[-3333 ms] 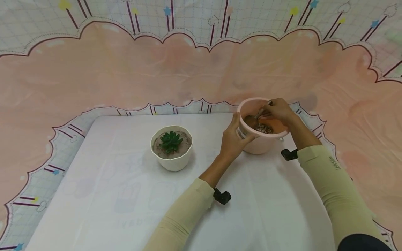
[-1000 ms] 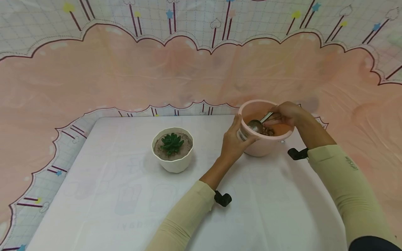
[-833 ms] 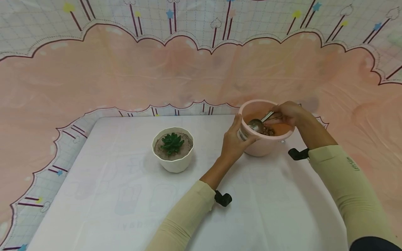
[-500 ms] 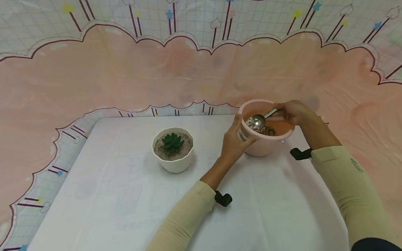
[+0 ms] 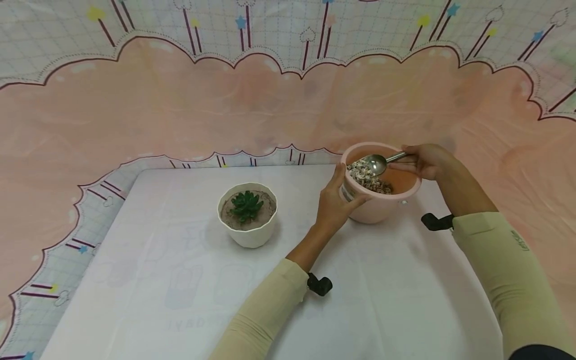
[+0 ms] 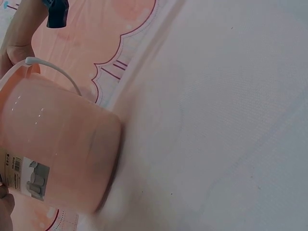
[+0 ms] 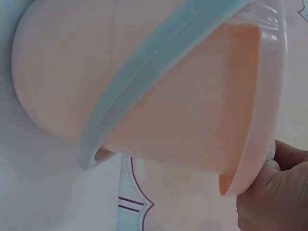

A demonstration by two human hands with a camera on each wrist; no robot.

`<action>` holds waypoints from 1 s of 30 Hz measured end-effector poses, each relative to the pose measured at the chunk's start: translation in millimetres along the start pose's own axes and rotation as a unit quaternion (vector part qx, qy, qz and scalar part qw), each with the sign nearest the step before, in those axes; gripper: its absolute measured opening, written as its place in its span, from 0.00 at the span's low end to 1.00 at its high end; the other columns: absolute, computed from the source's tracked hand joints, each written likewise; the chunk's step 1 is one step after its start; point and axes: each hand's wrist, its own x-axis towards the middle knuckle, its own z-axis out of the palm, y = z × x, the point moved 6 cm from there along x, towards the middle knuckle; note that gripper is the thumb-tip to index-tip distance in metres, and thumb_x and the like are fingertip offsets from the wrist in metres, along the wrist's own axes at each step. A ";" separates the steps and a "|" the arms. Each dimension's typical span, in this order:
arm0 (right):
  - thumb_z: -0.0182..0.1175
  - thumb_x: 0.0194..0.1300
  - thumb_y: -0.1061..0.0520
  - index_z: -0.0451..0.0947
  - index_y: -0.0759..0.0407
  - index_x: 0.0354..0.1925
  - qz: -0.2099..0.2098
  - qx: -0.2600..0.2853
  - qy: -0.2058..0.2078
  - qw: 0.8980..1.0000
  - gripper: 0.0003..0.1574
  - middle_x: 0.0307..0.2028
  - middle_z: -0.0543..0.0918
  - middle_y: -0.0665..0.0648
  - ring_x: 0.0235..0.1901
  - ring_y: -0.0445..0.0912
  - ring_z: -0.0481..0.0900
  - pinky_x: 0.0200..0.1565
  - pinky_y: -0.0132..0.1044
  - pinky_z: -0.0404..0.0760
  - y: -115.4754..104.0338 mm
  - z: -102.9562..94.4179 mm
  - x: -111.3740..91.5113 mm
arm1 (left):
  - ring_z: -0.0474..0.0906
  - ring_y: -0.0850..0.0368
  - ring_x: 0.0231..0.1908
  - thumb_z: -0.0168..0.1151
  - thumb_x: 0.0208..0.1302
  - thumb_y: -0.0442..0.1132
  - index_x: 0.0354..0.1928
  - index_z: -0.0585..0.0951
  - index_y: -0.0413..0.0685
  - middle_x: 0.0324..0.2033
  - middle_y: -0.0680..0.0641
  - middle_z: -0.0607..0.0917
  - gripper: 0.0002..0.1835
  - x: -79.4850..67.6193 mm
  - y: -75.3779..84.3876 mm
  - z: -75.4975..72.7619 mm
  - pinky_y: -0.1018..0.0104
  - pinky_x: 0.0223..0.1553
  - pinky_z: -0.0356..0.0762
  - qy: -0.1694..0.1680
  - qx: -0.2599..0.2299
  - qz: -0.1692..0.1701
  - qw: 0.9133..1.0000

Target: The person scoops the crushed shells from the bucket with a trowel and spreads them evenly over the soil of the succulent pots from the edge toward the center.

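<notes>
A pink bucket (image 5: 371, 210) stands at the table's back right, with a coarse mix of pale and brown bits (image 5: 366, 177) heaped inside. My left hand (image 5: 335, 200) grips the bucket's near left side, thumb below the rim. In the left wrist view, its fingers (image 6: 6, 209) show beside the bucket's printed label (image 6: 33, 180). My right hand (image 5: 427, 161) pinches the handle of a metal spoon (image 5: 377, 164) over the right rim; the spoon's bowl lies over the mix. In the right wrist view, the right hand (image 7: 272, 197) is by the rim, with the spoon hidden.
A white pot (image 5: 249, 236) with a green succulent (image 5: 246, 205) stands left of the bucket on the white-covered table (image 5: 180, 280). The bucket's pale handle (image 7: 139, 91) hangs down its side. A patterned pink cloth (image 5: 202, 110) lies behind the table.
My right hand has drawn back rightward and lifted the spoon from deep in the bucket to near rim height. More of the pale mix shows at the bucket's left. My left hand keeps its grip.
</notes>
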 end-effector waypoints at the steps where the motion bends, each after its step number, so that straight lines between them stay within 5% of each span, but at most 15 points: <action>1: 0.43 0.86 0.58 0.82 0.71 0.36 0.003 0.012 -0.001 1.000 0.27 0.34 0.89 0.70 0.34 0.59 0.91 0.47 0.44 0.87 -0.1 -1.1 -1.0 | 0.55 0.54 0.78 0.82 0.58 0.48 0.82 0.57 0.41 0.80 0.44 0.57 0.57 0.0 0.0 0.2 0.66 0.73 0.58 0.000 0.000 0.000 1.000; 18: 0.46 0.84 0.59 0.84 0.73 0.38 0.023 0.154 0.000 0.988 0.25 0.38 0.88 0.73 0.39 0.65 0.90 0.54 0.44 0.84 -0.9 -32.8 -11.7 | 0.54 0.56 0.78 0.83 0.57 0.47 0.81 0.58 0.40 0.79 0.41 0.60 0.57 -0.1 0.3 1.1 0.67 0.74 0.57 0.005 0.001 0.003 1.000; 30: 0.51 0.81 0.63 0.74 0.58 0.50 0.004 0.263 0.005 0.965 0.06 0.39 0.86 0.77 0.42 0.67 0.89 0.58 0.47 0.82 7.1 -50.8 -12.4 | 0.54 0.56 0.78 0.82 0.59 0.48 0.82 0.57 0.42 0.80 0.46 0.58 0.57 -1.0 0.2 1.2 0.68 0.73 0.58 0.002 0.007 -0.002 1.000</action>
